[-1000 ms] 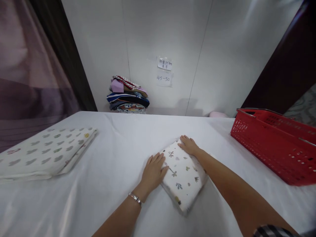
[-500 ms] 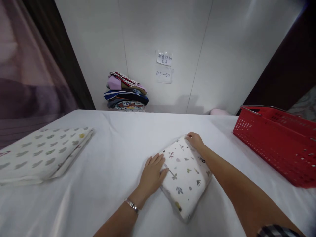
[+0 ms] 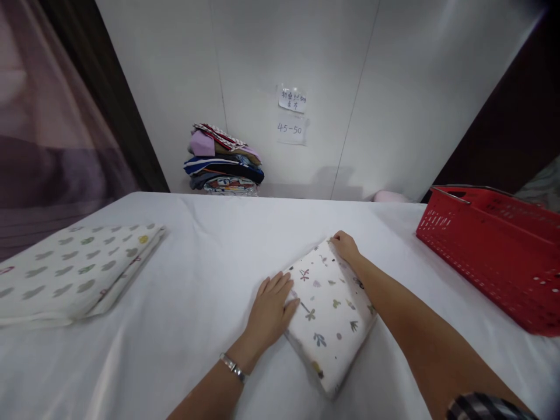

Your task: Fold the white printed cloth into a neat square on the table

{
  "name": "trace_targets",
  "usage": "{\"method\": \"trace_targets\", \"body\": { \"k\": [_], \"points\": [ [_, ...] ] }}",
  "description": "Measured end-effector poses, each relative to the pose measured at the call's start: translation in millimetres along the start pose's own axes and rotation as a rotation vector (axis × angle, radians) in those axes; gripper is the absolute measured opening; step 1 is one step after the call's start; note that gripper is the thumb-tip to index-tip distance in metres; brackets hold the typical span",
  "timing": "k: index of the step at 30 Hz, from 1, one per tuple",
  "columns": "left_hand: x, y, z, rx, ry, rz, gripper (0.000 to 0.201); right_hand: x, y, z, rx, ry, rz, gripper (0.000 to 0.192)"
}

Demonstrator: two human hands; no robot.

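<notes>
Left hand [image 3: 270,307] lying flat, open, on folded printed cloth [image 3: 329,312] at frame centre; right hand [image 3: 346,247] curling over its far corner, gripping.

We see a folded cloth [image 3: 330,312], white with small printed plants and leaves, folded into a thick, compact rectangle. It lies flat on the white table [image 3: 196,326], turned at a slant, well left of the red basket [image 3: 490,251].
</notes>
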State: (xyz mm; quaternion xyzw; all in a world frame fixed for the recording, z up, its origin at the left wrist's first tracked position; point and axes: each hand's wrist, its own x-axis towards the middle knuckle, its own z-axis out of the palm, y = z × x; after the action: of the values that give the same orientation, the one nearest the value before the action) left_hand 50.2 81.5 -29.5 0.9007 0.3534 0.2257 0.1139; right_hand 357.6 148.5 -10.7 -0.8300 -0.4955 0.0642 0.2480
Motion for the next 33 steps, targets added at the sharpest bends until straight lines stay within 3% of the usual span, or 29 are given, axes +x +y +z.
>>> {"method": "trace_targets", "body": {
  "k": [11,16,20,33],
  "points": [
    [0,1,1.4,0.06,-0.018,-0.022,0.044,-13,-10,-9,-0.153,-0.04,-0.022,0.034],
    [0,2,-0.5,0.044,-0.014,-0.02,0.043,-40,-18,-12,-0.249,-0.037,-0.232,0.047],
    [2,2,-0.2,0.039,0.003,-0.015,0.042,-61,-22,-5,-0.308,-0.138,-0.354,0.057],
    [5,2,-1.1,0.059,0.002,-0.009,0.042,-56,-21,-2,-0.24,-0.249,-0.341,0.062]
  ]
}}
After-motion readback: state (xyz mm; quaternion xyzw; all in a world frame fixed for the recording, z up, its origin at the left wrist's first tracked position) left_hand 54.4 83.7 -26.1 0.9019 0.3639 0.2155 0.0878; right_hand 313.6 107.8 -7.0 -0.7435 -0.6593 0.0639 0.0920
